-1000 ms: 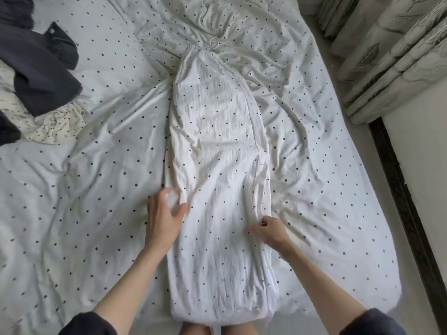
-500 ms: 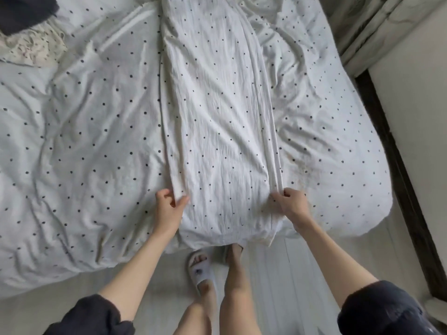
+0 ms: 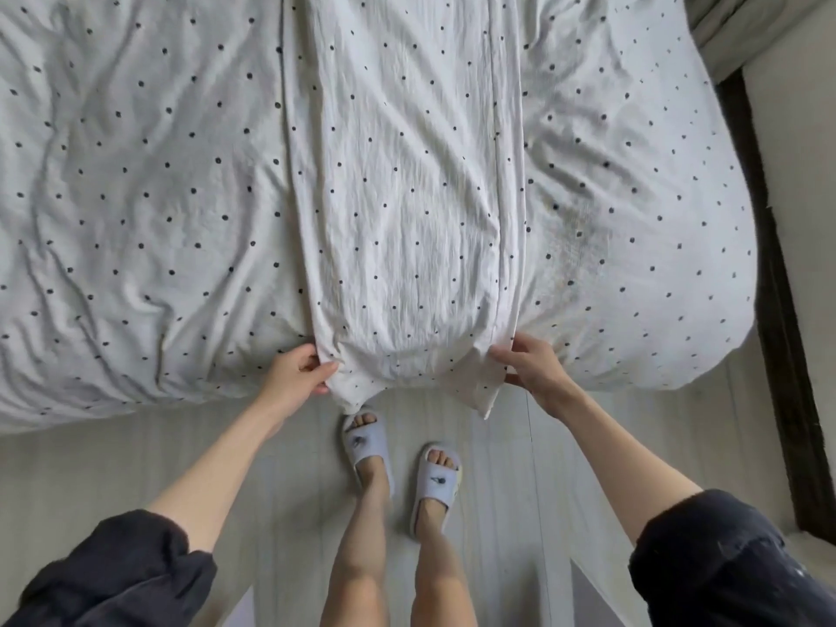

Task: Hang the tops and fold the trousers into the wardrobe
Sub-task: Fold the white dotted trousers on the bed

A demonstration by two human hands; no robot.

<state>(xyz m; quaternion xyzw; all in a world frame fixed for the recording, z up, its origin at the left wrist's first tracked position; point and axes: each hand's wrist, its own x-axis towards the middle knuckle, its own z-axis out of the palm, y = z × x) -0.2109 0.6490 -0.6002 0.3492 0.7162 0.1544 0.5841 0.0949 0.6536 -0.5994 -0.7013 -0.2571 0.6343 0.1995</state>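
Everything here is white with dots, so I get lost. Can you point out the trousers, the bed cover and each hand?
trousers (image 3: 407, 196): head view, middle of the fabric.
bed cover (image 3: 135, 196): head view, bare left part.
left hand (image 3: 296, 371): head view, its back.
right hand (image 3: 531, 366): head view, its back.

The long white dotted cotton trousers (image 3: 407, 196) lie lengthwise down the middle of the white dotted bed cover (image 3: 135, 174), their near end hanging over its edge; the left hand (image 3: 296, 372) pinches the left corner, the right hand (image 3: 534, 366) the right; two pale slippers (image 3: 368, 445) stand on the grey plank floor (image 3: 113, 468) below.
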